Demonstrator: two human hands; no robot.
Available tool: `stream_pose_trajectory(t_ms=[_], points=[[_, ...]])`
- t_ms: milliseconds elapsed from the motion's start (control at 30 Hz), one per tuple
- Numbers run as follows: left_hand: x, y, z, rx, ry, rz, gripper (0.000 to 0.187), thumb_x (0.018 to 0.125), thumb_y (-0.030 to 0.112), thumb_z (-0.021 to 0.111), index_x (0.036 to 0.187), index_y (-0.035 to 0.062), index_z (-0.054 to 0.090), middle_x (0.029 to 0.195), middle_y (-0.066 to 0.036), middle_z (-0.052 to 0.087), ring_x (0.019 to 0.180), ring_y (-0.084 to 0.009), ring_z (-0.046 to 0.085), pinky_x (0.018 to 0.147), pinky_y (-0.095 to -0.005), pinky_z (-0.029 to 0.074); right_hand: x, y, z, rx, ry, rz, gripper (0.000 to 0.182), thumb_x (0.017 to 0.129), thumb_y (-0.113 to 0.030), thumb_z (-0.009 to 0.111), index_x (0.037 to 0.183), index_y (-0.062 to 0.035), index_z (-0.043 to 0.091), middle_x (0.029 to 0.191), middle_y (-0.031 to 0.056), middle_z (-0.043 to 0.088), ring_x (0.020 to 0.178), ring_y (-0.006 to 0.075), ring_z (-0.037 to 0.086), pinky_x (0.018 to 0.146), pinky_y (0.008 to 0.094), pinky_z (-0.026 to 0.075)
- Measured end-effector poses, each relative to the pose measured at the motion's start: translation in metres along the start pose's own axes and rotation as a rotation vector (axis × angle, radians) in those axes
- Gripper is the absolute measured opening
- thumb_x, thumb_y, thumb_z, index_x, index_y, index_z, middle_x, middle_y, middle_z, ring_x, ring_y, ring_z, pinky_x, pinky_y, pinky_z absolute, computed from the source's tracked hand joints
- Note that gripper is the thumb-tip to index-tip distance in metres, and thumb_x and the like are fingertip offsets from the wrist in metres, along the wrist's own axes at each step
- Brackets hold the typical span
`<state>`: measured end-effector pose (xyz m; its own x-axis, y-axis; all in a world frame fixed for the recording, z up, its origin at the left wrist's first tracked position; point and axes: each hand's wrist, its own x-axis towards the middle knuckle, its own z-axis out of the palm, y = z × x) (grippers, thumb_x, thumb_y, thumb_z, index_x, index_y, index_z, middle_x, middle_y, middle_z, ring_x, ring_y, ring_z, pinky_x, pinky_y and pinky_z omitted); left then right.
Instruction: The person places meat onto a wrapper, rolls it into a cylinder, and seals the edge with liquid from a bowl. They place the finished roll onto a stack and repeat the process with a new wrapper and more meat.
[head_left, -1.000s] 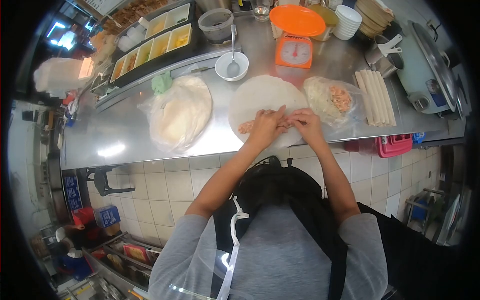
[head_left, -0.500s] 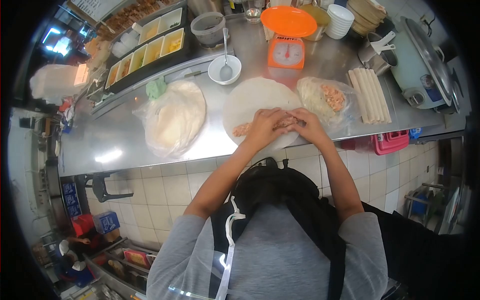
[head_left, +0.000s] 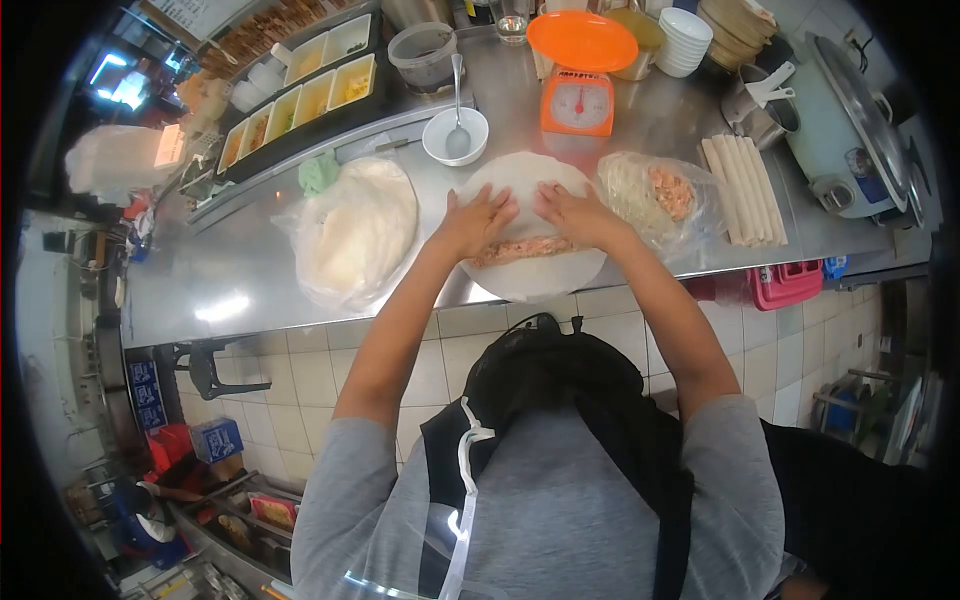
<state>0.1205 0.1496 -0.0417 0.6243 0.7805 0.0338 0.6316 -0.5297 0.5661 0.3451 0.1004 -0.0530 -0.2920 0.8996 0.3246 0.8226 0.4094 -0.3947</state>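
A: Where does the view sit?

B: There is only one, worn on the person's head, a fisheye aimed forward and steeply down. The person's own chest fills the frame at 6 o'clock.

A: How near is the work?

B: At arm's reach. The steel tabletop runs across the upper half, its far edge towards 12 o'clock, where an orange scale stands. Tiled wall and floor show at 7 o'clock.

A: Any distortion?

B: Strong; a black ring rims the frame, and straight edges bow.
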Motion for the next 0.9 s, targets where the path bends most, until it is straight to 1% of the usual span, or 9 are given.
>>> stream_pose_trajectory(t_ms=[133,200,233,400,467,667,767,833,900], points=[[0.024,0.016,-0.047,0.216,-0.493,-0.194,0.05,0.094,0.049,0.042,0.124,0.0111,0.056,0.124,-0.01,0.056,0.117,-0.0262,0.05,0.099,-0.056,0.028,0.046,-0.006,-0.041,0.062,-0.574,0.398,0.037,0.091,-0.036,0.055,0.118,-0.0116,0.059,0.127,0.0126,0.056,0.121,0.0239,0.048,0.1,0.0526,0.029],[0.019,0.002,-0.026,0.238,-0.229,-0.204,0.041,0.09,0.039,0.051,0.118,0.011,0.057,0.114,-0.01,0.059,0.108,-0.027,0.054,0.094,-0.054,0.032,0.054,-0.009,-0.043,0.2,-0.754,0.632,0.034,0.088,-0.035,0.06,0.114,-0.0127,0.061,0.124,0.0097,0.058,0.12,0.0227,0.047,0.099,0.0556,0.026],[0.019,0.002,-0.021,0.259,0.04,-0.208,0.033,0.086,0.03,0.06,0.112,0.0108,0.058,0.105,-0.009,0.062,0.099,-0.0279,0.058,0.09,-0.052,0.036,0.047,-0.009,-0.032,0.016,-0.508,0.521,0.031,0.083,-0.032,0.065,0.107,-0.0118,0.061,0.115,0.0076,0.061,0.113,0.0231,0.051,0.093,0.0524,0.032],[-0.015,0.037,-0.014,0.154,0.115,0.052,0.03,0.076,0.01,0.067,0.105,0.0089,0.058,0.095,-0.012,0.062,0.092,-0.0312,0.059,0.082,-0.0422,0.043,0.023,-0.003,-0.031,-0.264,0.093,0.293,0.027,0.073,-0.016,0.073,0.097,-0.0074,0.063,0.092,0.0054,0.062,0.092,0.0234,0.059,0.08,0.0381,0.045],[-0.06,0.052,0.007,0.042,0.067,0.401,0.037,0.074,0.007,0.064,0.109,0.007,0.054,0.092,-0.013,0.062,0.09,-0.0298,0.06,0.075,-0.0427,0.046,-0.001,-0.012,-0.056,0.482,0.284,0.308,0.021,0.078,-0.013,0.071,0.095,-0.0045,0.064,0.091,0.0055,0.065,0.084,0.0172,0.062,0.076,0.0286,0.048],[-0.086,0.061,0.027,-0.064,-0.03,0.281,0.032,0.075,0.007,0.063,0.106,0.0057,0.057,0.087,-0.016,0.061,0.084,-0.0322,0.06,0.075,-0.0445,0.048,-0.072,-0.035,-0.07,0.766,-0.034,0.537,0.02,0.087,-0.012,0.062,0.102,0.0002,0.066,0.087,0.0065,0.068,0.084,0.0108,0.062,0.081,0.027,0.048],[-0.076,0.063,0.021,-0.054,-0.13,0.164,0.026,0.077,0.004,0.059,0.103,0.004,0.059,0.088,-0.018,0.062,0.084,-0.0338,0.06,0.076,-0.043,0.049,-0.076,-0.051,-0.057,0.698,-0.193,0.407,0.023,0.082,-0.006,0.063,0.104,-0.0011,0.066,0.098,0.0097,0.068,0.09,0.0167,0.063,0.081,0.0289,0.048],[-0.061,0.052,0.027,-0.166,0.169,0.4,0.026,0.076,0.001,0.058,0.103,0.0036,0.059,0.09,-0.018,0.062,0.085,-0.0345,0.061,0.075,-0.0414,0.05,-0.069,-0.059,-0.046,0.582,-0.115,0.158,0.03,0.075,-0.007,0.068,0.104,-0.0026,0.066,0.104,0.0094,0.067,0.098,0.0203,0.062,0.088,0.0344,0.046],[-0.058,0.068,0.007,-0.392,0.103,0.105,0.029,0.074,-0.001,0.059,0.103,0.0033,0.059,0.093,-0.018,0.062,0.085,-0.0348,0.061,0.076,-0.0423,0.049,-0.062,-0.066,-0.038,0.329,-0.017,0.034,0.031,0.069,-0.008,0.07,0.1,-0.0063,0.068,0.106,0.0073,0.066,0.101,0.0225,0.059,0.092,0.0376,0.042]])
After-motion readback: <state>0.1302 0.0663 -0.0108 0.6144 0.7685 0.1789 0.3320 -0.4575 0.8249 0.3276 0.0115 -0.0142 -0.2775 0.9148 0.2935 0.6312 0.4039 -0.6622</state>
